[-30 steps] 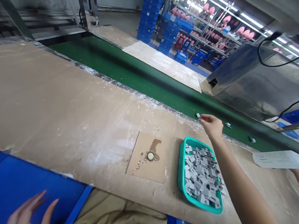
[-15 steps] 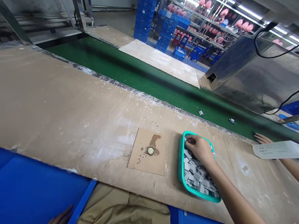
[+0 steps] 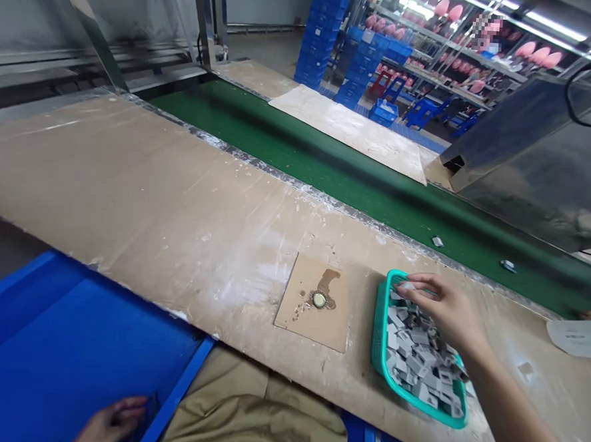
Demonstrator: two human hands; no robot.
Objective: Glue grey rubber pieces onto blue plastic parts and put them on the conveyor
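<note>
Fingers of the right hand (image 3: pixel 445 307) curl loosely over the far end of a teal basket (image 3: pixel 379 333), touching the heap of small grey parts (image 3: pixel 420 362) inside; whether one is already pinched cannot be told. The parts are flat, pale grey, squarish pieces lying jumbled at all angles, and a careless lift could drag neighbours over the low rim onto the tabletop (image 3: pixel 176 200). Left of the basket lies a cardboard square (image 3: pixel 315 302) with a stain. Beyond the basket, two parts sit on the green conveyor belt (image 3: pixel 328 170). The left hand (image 3: pixel 110 423) rests half-curled in a blue tray (image 3: pixel 57 360), its hold unclear.
</note>
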